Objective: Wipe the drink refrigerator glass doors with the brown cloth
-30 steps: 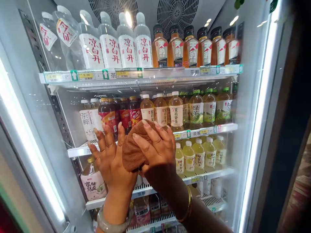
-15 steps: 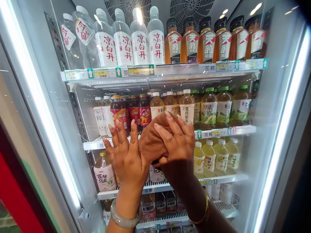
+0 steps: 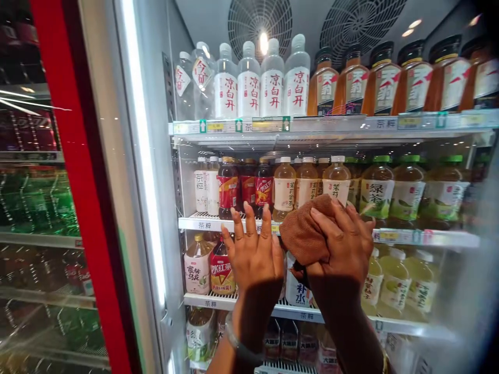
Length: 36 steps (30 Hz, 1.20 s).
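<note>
Change: view has swung left since a second ago; the red door frame [image 3: 83, 197] and a neighbouring cooler now fill the left, while both hands keep the same pose against the glass door [image 3: 460, 291], about level with the middle shelf.
Meaning: hands and cloth appear to have travelled little across the pane, so wiping seems to continue over one patch, as a judgement.
Right hand [image 3: 345, 249]: fingers spread and curled over the brown cloth [image 3: 302, 234], pressing it flat to the glass; a gold bangle shows at the wrist.
Left hand [image 3: 253, 257]: palm flat on the pane, fingers straight and slightly apart, holding nothing; just beside the cloth, touching or nearly so; a pale bangle on the wrist.
Cloth: soft, bunched, nappy brown fabric, folded into a rounded pad.
Glass: hard, smooth, reflective, streaked with glare from the light strip [image 3: 142, 156].
Bottles: clear plastic, cylindrical with rounded shoulders; white-labelled water bottles [image 3: 271, 83] and amber drinks on top, tea bottles [image 3: 376, 189] on the wire shelf [image 3: 206, 221] behind the hands.
</note>
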Available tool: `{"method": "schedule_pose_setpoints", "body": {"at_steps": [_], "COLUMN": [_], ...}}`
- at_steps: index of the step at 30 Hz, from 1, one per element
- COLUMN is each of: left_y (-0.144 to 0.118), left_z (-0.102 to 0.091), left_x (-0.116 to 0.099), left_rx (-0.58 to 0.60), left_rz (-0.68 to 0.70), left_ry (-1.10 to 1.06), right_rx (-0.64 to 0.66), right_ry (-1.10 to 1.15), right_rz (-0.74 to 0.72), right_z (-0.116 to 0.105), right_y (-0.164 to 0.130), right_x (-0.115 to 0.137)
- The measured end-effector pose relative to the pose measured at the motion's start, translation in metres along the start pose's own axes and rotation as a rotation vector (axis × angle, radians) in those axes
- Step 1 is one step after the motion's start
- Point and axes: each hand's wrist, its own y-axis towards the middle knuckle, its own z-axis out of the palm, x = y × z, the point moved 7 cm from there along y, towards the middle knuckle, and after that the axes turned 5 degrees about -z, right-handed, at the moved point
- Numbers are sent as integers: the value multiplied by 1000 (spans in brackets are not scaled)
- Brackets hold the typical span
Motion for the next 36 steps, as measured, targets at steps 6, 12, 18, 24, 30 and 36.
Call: {"method": "schedule_pose_setpoints", "body": {"at_steps": [6, 12, 18, 24, 30, 36], "left_y": [-7, -6, -10, -12, -13, -10], "left_z": [4, 1, -1, -6, 2, 5], "left_x": [-3, -11, -12, -16, -28, -27], "left_rx": [-60, -58, 24, 2, -6, 5], "left_rz": [24, -26, 11, 100, 222, 221], "left_ry": [53, 17, 48, -33, -1, 7], "right_rx": [96, 103, 91, 23, -5, 117], "right_ry": [50, 68, 71, -3, -86, -27], "right_rz": [-111, -62, -133, -89, -88, -97], "right_z": [-8, -17, 1, -28, -22, -25], "right_y": [-33, -23, -21, -32, -22, -51], "right_x": [2, -12, 4, -35, -26, -19]}}
